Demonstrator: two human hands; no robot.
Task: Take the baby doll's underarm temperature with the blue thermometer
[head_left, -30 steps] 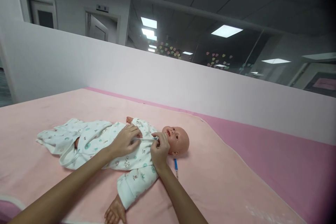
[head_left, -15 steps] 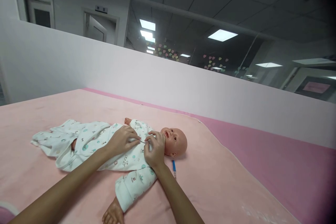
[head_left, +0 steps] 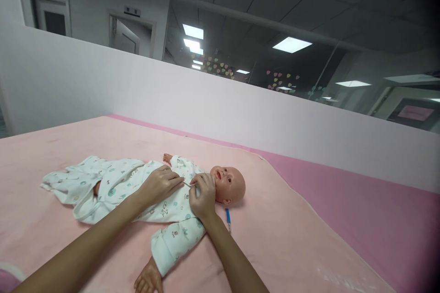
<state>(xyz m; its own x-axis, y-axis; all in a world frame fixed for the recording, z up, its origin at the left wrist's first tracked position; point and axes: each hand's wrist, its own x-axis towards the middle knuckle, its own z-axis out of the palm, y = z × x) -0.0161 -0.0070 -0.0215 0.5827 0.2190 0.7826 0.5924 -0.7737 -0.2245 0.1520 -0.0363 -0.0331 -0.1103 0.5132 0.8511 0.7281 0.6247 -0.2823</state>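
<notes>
A baby doll point(head_left: 235, 185) lies on its back, head to the right, in a white printed wrap garment point(head_left: 118, 176). At its chest, my left hand point(head_left: 162, 186) pinches one end of a thin white tie string point(head_left: 187, 184). Close to the doll's chin, my right hand point(head_left: 203, 197) has its fingers curled and pinches the string's other side. The string spans the small gap between my fingertips. One doll arm stretches toward me, its hand point(head_left: 149, 278) bare beyond the sleeve. The right hand hides part of the collar.
A thin blue-capped stick point(head_left: 228, 217), partly hidden by my right forearm, lies beside the doll's head. The pink sheet point(head_left: 302, 242) covers a padded surface with a darker pink edge point(head_left: 343, 201). A white low wall point(head_left: 192, 96) runs behind it.
My right fingers have closed in a little, and the string between my hands looks straighter. The doll has stayed in place.
</notes>
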